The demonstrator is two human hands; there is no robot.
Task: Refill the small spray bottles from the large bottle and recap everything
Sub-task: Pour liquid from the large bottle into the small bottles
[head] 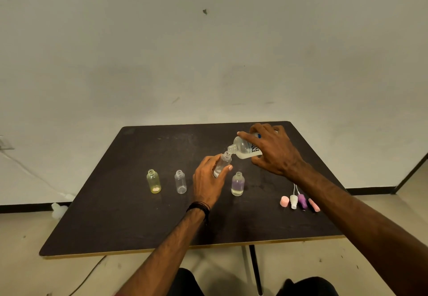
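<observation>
Gripping a large bottle (246,148) lettered "re", the right hand (274,151) tips it; left hand (208,180) clasps a small bottle (221,165).

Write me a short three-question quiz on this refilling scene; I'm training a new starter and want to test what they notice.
1. True or false: the right hand tilts the large bottle over a small bottle held in the left hand.
2. How many uncapped small bottles stand on the table, not held?
3. The loose caps lie: A) left of the yellow bottle; B) near the right forearm; C) on the floor.

Key: 1 true; 2 three; 3 B.
</observation>
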